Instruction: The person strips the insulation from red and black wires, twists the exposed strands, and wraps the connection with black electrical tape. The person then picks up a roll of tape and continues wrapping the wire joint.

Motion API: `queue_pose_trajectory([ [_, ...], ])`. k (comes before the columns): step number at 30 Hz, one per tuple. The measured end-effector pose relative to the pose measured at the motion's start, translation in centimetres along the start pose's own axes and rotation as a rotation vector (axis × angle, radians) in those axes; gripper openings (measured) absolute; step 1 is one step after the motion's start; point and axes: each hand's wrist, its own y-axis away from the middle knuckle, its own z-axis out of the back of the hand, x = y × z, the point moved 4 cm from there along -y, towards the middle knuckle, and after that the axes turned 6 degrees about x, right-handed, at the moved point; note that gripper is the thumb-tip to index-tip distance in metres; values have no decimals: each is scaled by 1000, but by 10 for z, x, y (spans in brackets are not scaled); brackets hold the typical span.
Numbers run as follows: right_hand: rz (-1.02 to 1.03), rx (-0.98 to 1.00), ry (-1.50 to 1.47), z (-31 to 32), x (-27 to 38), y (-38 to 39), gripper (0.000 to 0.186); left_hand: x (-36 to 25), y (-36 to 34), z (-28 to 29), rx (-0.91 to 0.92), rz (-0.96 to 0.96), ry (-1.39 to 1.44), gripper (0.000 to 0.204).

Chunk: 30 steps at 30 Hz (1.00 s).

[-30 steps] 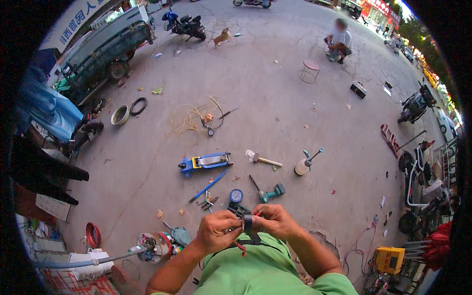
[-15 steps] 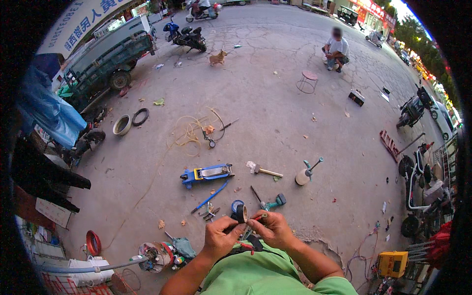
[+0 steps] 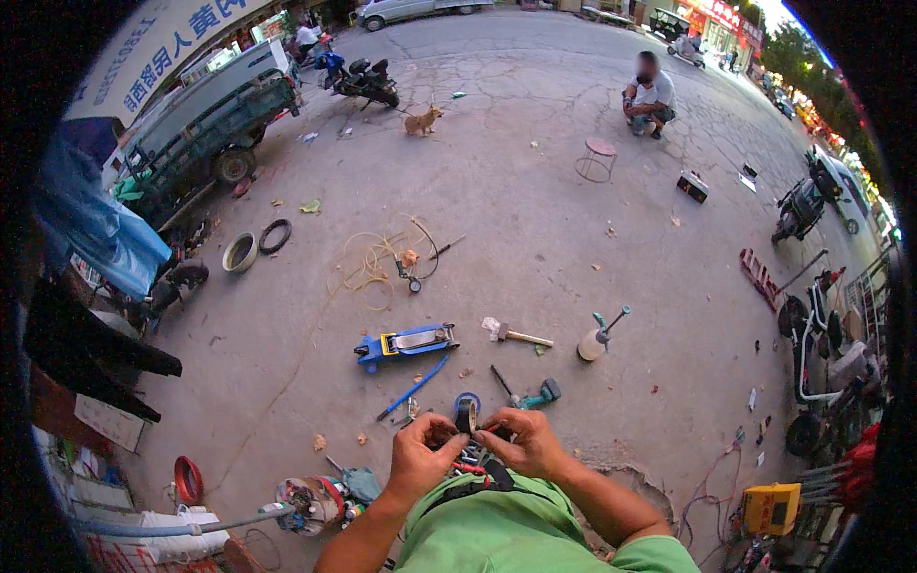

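Close in front of my green shirt, a roll of black tape point(image 3: 461, 417) stands on edge between my two hands. My left hand point(image 3: 420, 455) is closed, its thumb and fingers pinching at the roll's lower edge. From the other side my right hand point(image 3: 531, 444) has its thumb and fingertips pressed together against the roll. What lies between the right fingers is too small and hidden to name. Red-handled tools point(image 3: 470, 468) show just below the hands at my waist.
Beyond my hands lie a green cordless drill point(image 3: 537, 394), a mallet point(image 3: 516, 334), a blue floor jack point(image 3: 406, 344), a spray bottle point(image 3: 594, 342) and a coiled hose point(image 3: 368, 258). A bucket of tools point(image 3: 310, 506) stands lower left. Farther off, a person point(image 3: 651, 95) crouches near a stool point(image 3: 600, 148).
My hands have drawn in around the tape roll. The red and green piece that stuck out of my right fingers no longer shows. The view has shifted slightly.
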Motion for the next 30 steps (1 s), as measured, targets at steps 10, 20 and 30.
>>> queue_pose_trajectory([
  [10, -216, 93, -301, 2, -11, -7, 22, -28, 6, 0, -63, -385, -278, 12],
  [20, -306, 130, -467, -3, -16, -13, 21, -39, 3, 5, -67, -632, -526, 18],
  [30, -261, 103, -475, -1, -6, -13, 21, -48, 11, 4, 19, -849, -924, 29],
])
